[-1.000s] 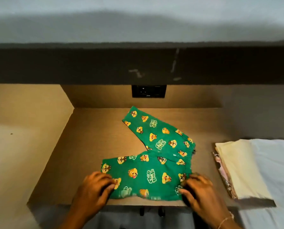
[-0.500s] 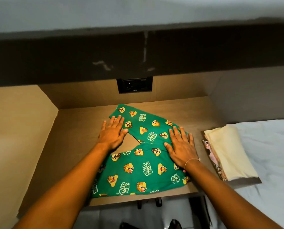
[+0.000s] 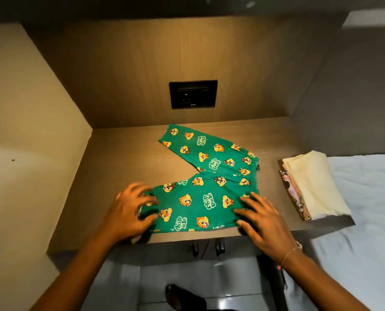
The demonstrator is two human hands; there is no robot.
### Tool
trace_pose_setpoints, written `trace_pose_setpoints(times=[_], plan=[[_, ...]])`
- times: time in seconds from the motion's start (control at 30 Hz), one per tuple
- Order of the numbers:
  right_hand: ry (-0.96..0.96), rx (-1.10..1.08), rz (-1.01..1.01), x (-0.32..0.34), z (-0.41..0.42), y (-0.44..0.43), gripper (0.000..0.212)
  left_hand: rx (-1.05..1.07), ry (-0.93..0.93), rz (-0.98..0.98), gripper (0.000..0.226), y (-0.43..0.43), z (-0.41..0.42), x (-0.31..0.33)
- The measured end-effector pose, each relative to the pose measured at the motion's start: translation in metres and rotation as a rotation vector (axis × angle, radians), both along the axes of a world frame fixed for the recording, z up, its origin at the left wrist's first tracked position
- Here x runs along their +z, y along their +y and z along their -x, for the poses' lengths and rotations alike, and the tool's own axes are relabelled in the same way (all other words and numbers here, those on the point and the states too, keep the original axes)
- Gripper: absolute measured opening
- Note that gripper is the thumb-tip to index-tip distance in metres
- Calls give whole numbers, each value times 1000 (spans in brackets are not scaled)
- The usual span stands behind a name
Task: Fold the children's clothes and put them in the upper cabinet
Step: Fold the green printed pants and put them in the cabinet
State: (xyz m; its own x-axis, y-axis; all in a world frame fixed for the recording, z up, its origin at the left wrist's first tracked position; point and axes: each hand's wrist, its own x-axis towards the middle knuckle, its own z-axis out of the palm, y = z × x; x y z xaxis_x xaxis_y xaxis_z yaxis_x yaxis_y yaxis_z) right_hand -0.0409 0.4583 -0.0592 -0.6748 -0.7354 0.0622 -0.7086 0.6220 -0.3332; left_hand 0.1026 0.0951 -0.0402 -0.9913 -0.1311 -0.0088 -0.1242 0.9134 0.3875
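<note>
Green children's pants [image 3: 209, 176] printed with yellow chipmunk faces lie flat on the wooden desk [image 3: 124, 158], their two legs spread in a V. One leg points to the back wall, the other runs left along the front edge. My left hand [image 3: 128, 212] is at the hem of the near leg, fingers and thumb closed around the cloth edge and blurred by motion. My right hand [image 3: 263, 223] rests flat, fingers spread, on the waistband end near the desk's front edge.
A folded stack with a cream cloth [image 3: 312, 182] on top sits at the desk's right end, beside a white bed sheet [image 3: 366, 198]. A black wall socket [image 3: 193, 94] is on the back panel. A dark cabinet underside [image 3: 164, 5] hangs overhead. Side panels wall in the desk.
Both hands have come back from the middle of the pants to the near leg, the left to its hem, the right to the waistband end. The camera has tilted downward.
</note>
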Motion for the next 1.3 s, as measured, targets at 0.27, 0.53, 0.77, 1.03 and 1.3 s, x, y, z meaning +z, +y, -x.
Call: trace_pose_setpoints(times=[0.27, 0.53, 0.77, 1.03, 1.3], plan=[[68, 38, -36, -18, -27, 25, 37, 64, 11, 53, 48, 36, -74, -16], [101, -80, 146, -15, -50, 31, 9, 330, 150, -424, 25, 65, -86, -13], [-172, -290, 453, 21, -56, 24, 9, 510, 426, -725, 35, 59, -22, 33], [-217, -637, 176, 39, 29, -18, 13, 413, 245, -351, 13, 21, 133, 35], [-32, -691, 34, 18, 47, -21, 26, 312, 27, -55, 37, 25, 192, 14]])
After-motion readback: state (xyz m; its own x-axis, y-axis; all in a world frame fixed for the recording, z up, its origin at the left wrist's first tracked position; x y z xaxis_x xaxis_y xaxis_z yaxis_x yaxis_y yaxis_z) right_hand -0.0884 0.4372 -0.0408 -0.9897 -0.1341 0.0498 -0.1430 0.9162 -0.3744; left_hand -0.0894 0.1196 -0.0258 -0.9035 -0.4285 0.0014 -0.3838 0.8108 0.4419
